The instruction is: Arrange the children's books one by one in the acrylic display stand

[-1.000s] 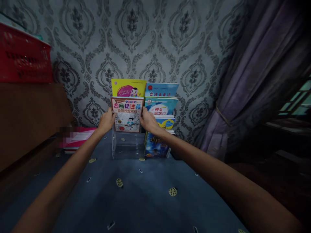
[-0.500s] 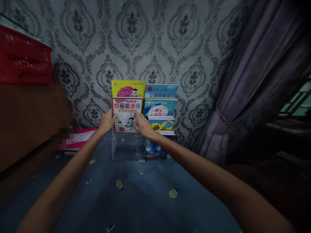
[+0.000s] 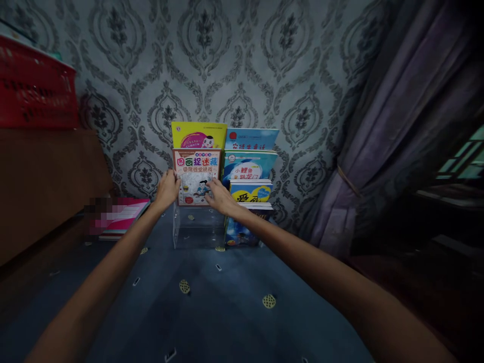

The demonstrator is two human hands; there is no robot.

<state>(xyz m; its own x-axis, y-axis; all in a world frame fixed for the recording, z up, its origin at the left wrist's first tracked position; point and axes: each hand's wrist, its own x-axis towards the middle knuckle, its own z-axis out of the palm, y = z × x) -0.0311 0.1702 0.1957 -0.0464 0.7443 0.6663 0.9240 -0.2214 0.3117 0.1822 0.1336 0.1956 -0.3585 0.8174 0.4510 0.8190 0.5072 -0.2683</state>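
A picture book (image 3: 196, 174) with a brownish-red border and large colourful Chinese characters stands in the left column of a clear acrylic book rack (image 3: 199, 234). My left hand (image 3: 167, 190) is closed at its left edge, thumb side against the cover; the other fingers are partly hidden. At the lower right of the cover rests my right hand (image 3: 223, 198), fingers stretched out and thumb apart. Behind this book a yellow book (image 3: 198, 132) shows its upper part. The right column holds a light-blue book (image 3: 251, 138), a teal book (image 3: 251, 164), yellow-and-blue books (image 3: 249, 193) and a dark-blue book (image 3: 242, 232).
Pink-covered books (image 3: 124, 214) lie in a stack at the left, beside a brown wooden cabinet (image 3: 49, 186) with a red basket (image 3: 38, 88) on top. A tied purple curtain (image 3: 340, 201) hangs at the right. Blue patterned cloth (image 3: 219, 312) covers the surface.
My right hand has shifted slightly down along the cover, uncovering more of the lettering. The left hand stays at the book's left edge. The view has shifted a little.
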